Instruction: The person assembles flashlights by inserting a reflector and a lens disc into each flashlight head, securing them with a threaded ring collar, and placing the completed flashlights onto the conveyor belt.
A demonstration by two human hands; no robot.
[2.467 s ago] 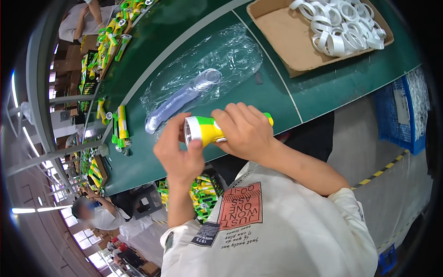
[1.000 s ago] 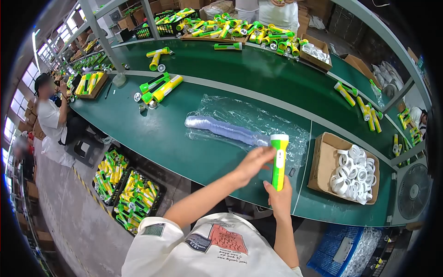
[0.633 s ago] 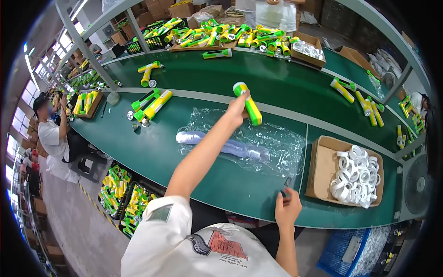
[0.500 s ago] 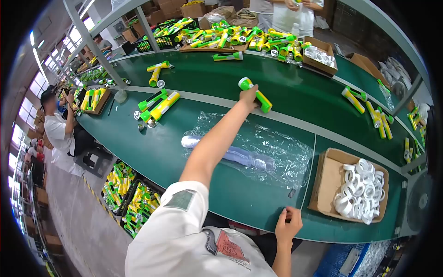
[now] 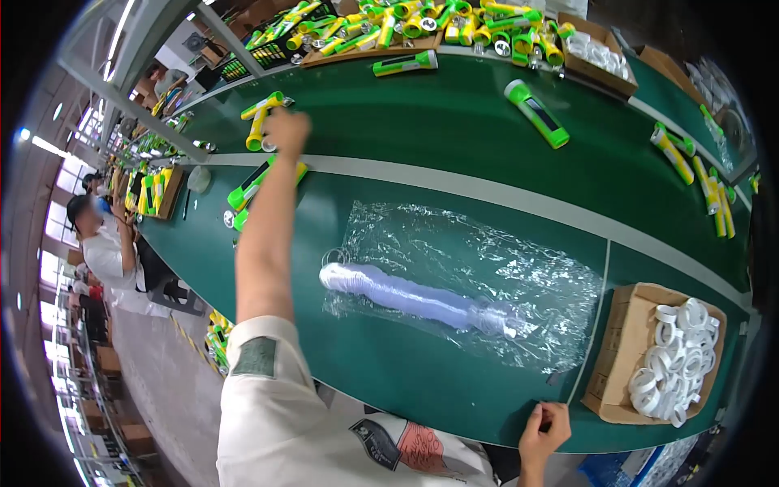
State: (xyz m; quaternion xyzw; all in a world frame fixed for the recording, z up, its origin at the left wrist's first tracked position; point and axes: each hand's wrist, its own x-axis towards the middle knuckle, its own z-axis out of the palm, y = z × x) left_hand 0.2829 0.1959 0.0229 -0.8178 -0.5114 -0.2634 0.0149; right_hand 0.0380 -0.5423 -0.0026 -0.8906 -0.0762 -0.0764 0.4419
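Note:
My left hand (image 5: pixel 288 130), smeared by motion, reaches over the far side of the green work surface. It is beside a yellow flashlight (image 5: pixel 256 130) and a yellow-green one (image 5: pixel 264 105), with a silver disc below it. Whether it touches them I cannot tell. Under my left forearm lie more flashlights (image 5: pixel 251 185), partly hidden. My right hand (image 5: pixel 545 430) rests at the bench's near edge, fingers curled in with nothing visible in them. Between my hands a stack of clear round lenses (image 5: pixel 406 296) lies on a crinkled plastic bag (image 5: pixel 454 235). A green-white flashlight (image 5: pixel 535 114) lies alone on the belt.
A cardboard box (image 5: pixel 610 357) of white rings (image 5: pixel 677 349) stands at right. Across the belt is a heap of flashlights (image 5: pixel 389 28) beside another box of rings (image 5: pixel 599 55). A metal post (image 5: pixel 134 105) rises at left, where a co-worker (image 5: pixel 105 252) sits.
My left hand has let go of the green-white flashlight on the belt and swung left to the yellow ones. The view has shifted; my right hand stays curled at the edge.

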